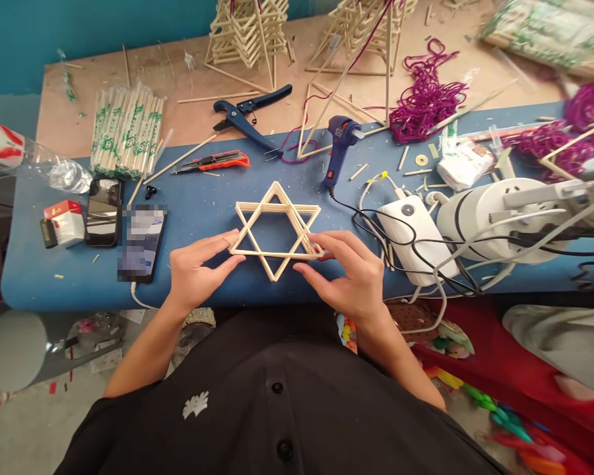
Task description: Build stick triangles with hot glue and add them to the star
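A six-pointed star frame built from stacked wooden sticks is on the blue mat near the front edge. My left hand grips its left corner between thumb and fingers. At the right corner, my right hand pinches the sticks the same way. Just beyond the star, a blue glue gun stands with its cord running right. An orange and black utility knife lies behind my left hand, and blue-handled cutters rest farther back.
Two phones and a small red-and-white box lie left, near wrapped chopsticks and a plastic bottle. Taller stick structures stand at the back. Purple yarn, a white power bank and tangled cables occupy the right.
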The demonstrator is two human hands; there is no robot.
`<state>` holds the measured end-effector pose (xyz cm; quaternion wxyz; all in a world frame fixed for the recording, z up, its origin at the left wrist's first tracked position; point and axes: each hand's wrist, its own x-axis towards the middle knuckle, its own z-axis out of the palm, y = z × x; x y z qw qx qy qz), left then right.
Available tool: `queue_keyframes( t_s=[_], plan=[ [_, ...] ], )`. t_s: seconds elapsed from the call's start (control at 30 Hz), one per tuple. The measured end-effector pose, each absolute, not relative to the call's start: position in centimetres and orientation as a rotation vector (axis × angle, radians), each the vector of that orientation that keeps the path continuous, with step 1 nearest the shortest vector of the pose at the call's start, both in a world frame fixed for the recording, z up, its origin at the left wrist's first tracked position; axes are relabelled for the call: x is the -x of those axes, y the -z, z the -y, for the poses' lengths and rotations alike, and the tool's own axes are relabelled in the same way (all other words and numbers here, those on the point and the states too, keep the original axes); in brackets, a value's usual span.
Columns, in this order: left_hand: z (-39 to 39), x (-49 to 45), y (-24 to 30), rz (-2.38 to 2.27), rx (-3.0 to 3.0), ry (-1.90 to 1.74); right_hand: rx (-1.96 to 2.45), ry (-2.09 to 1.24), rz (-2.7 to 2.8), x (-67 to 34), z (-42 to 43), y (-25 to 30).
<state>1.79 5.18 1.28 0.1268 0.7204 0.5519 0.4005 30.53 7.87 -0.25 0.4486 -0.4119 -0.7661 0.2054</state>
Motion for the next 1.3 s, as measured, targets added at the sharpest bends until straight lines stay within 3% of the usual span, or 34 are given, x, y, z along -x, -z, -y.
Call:
queue_keyframes(
  t_s=[0.97, 1.17, 1.3],
  plan=[
    [-5.7, -1.1, -1.5, -1.561, -2.026, -1.077, 1.069, -0.531, 1.813, -30.2, -8.0, 0.4],
    [-7.1, -1.5, -1.5, -1.497, -2.184, -1.077, 1.13, -0.202, 1.916, -29.8, -8.7, 0.3],
    [-7.5, -1.7, -1.3, -1.408, -2.216, -1.111, 1.097, -0.28, 1.961, -29.5, -9.0, 0.2]
  ],
)
